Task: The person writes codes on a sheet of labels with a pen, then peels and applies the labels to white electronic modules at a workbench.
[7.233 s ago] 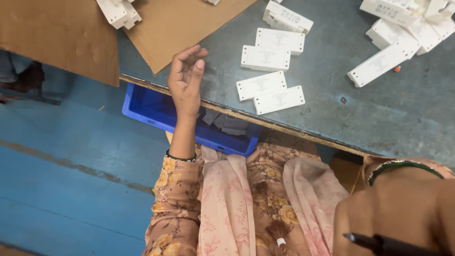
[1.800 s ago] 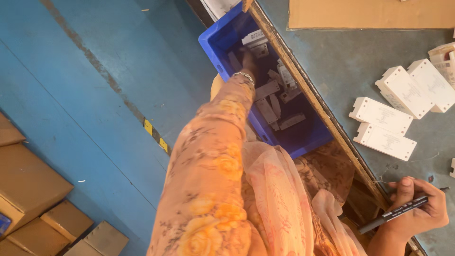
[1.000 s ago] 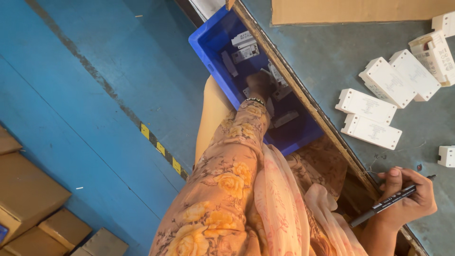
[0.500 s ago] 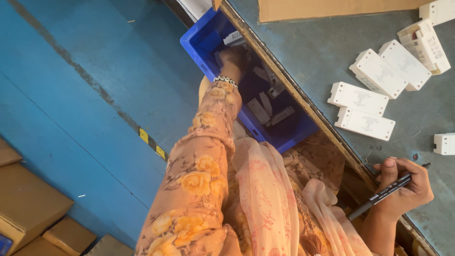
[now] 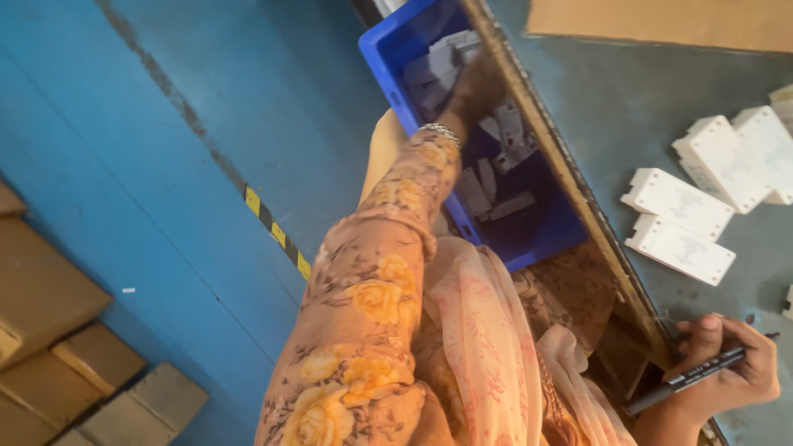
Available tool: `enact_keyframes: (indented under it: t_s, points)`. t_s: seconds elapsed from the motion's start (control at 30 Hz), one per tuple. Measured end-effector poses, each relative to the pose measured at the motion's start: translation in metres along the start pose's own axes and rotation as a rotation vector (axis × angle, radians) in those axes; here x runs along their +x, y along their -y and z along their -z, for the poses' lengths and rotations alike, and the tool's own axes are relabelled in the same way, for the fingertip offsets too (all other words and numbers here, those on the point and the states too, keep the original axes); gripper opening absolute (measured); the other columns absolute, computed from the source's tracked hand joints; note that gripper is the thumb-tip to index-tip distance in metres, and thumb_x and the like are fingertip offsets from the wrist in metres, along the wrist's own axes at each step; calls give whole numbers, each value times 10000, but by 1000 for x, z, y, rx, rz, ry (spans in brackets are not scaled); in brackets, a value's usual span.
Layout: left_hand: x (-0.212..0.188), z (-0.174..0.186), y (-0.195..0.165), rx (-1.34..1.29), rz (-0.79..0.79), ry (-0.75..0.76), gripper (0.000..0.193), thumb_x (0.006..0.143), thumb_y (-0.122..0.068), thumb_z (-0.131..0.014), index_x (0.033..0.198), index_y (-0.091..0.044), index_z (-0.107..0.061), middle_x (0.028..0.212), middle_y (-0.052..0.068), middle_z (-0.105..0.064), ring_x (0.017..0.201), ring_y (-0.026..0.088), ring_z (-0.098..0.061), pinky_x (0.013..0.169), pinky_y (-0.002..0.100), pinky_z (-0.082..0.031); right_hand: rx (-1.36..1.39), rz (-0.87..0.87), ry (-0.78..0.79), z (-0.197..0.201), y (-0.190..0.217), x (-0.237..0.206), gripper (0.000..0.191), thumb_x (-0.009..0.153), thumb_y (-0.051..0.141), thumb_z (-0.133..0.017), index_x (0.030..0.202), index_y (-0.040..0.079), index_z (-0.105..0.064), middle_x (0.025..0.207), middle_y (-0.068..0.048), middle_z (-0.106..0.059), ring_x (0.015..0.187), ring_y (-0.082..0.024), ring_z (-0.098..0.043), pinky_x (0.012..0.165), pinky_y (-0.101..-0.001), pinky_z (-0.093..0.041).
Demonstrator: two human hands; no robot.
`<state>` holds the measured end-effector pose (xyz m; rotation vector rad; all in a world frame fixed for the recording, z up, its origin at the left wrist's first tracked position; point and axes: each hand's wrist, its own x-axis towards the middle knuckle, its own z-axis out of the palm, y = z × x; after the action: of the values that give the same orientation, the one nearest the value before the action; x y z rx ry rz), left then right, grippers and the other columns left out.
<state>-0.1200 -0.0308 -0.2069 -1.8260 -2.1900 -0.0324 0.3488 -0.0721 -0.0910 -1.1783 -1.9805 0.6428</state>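
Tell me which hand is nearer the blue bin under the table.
Left. The left hand reaches down inside the blue bin, among the grey parts. The right hand rests on the table edge holding a black marker, well clear of the bin.

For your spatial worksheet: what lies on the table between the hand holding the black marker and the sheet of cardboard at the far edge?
In the head view, white rectangular blocks on the table.

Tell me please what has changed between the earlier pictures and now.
The left hand, first raised open at the table edge, went down into the blue bin under the table and now reaches among the grey parts; whether it grips one cannot be told. The right hand keeps holding the black pen at the table edge. The white boxes still lie on the table.
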Motion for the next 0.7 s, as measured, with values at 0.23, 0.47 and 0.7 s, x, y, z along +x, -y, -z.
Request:
enact_keyframes:
  t_s: [0.23,0.47,0.7]
  points:
    - [-10,-18,-42,-152,-325,-159,207,837,-258,-631,953,-182,-783,1104,5,-712,1197,261,-599,1089,466,-341,-7,-12,13,3,2,1,262,1126,130,-687,1073,-89,-554,892,-141,-636,767,-171,-674,634,-220,-468]
    - [-12,-16,-44,-68,-306,355,605,700,-682,-708,1058,-196,-756,1024,65,-690,1101,302,-625,1012,463,-391,10,-12,8,-1,13,-1,281,1125,154,-693,1073,-82,-552,842,-114,-612,732,-146,-636,696,-228,-501]
    - [11,-23,-2,-66,215,306,396,776,-409,-630,1116,-222,-713,1182,49,-666,1151,313,-598,954,572,-390,-77,-44,13,3,13,1,274,1112,148,-700,1058,-81,-560,844,-132,-638,726,-152,-646,645,-217,-459]
